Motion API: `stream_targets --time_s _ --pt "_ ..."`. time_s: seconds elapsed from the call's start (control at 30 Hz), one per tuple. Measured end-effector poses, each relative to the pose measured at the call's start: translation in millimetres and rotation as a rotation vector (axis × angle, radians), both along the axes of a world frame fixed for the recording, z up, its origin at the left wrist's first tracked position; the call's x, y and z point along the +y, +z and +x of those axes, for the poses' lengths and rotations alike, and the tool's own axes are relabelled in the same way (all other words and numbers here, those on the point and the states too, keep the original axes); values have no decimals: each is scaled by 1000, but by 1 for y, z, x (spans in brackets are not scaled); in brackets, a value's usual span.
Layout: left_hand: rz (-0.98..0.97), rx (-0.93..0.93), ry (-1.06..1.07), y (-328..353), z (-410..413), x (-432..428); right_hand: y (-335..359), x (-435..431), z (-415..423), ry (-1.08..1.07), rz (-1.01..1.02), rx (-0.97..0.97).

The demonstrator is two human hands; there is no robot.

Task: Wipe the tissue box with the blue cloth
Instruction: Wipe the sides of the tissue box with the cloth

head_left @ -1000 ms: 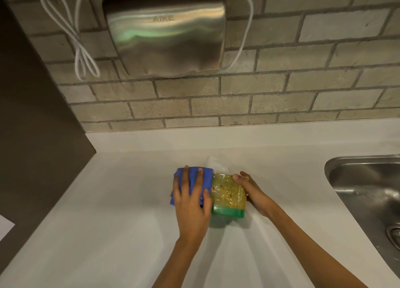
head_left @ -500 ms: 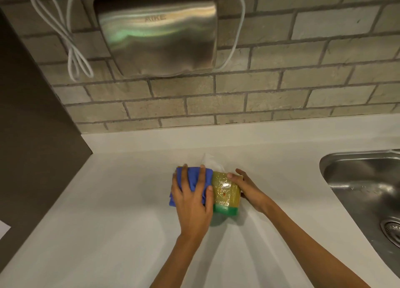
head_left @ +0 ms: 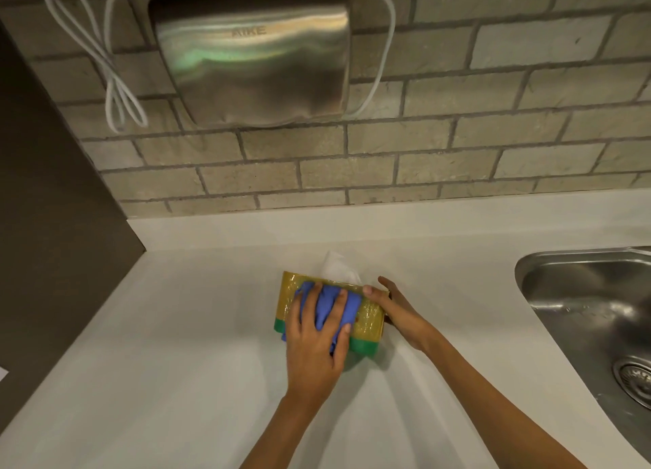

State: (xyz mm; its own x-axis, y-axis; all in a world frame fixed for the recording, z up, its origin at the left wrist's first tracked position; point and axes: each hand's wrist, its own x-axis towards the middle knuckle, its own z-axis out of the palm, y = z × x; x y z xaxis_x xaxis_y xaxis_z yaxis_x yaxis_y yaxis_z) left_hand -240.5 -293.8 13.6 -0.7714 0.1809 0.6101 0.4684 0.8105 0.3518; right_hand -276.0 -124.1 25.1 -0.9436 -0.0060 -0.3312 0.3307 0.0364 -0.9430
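A yellow tissue box (head_left: 368, 324) with a green bottom band stands on the white counter (head_left: 176, 345), a white tissue (head_left: 339, 267) sticking up from its top. My left hand (head_left: 315, 345) presses the crumpled blue cloth (head_left: 326, 311) flat against the box's front face, fingers spread over the cloth. My right hand (head_left: 401, 313) grips the box's right end, thumb on the top edge, steadying it.
A steel sink (head_left: 591, 313) with a drain (head_left: 634, 377) is set into the counter at right. A metal hand dryer (head_left: 253, 56) with looped white cable (head_left: 119, 91) hangs on the brick wall. A dark panel (head_left: 42, 222) bounds the left side.
My left hand has slid the blue cloth rightward from the box's left end onto the middle of its front face. The box's left end now shows. My right hand keeps its hold.
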Motion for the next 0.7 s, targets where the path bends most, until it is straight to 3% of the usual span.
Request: stream_targets --time_s 0.2,0.43,0.6,0.7 --pt "254 -118 170 12 -3 -1 6 -3 1 -13 -2 10" --pt "30 -2 -133 -8 16 15 1 7 12 -44 4 3" --pt "266 -74 115 0 3 11 4 -4 3 -11 6 8" --pt "211 -63 77 2 8 32 5 -4 -1 -34 16 3"
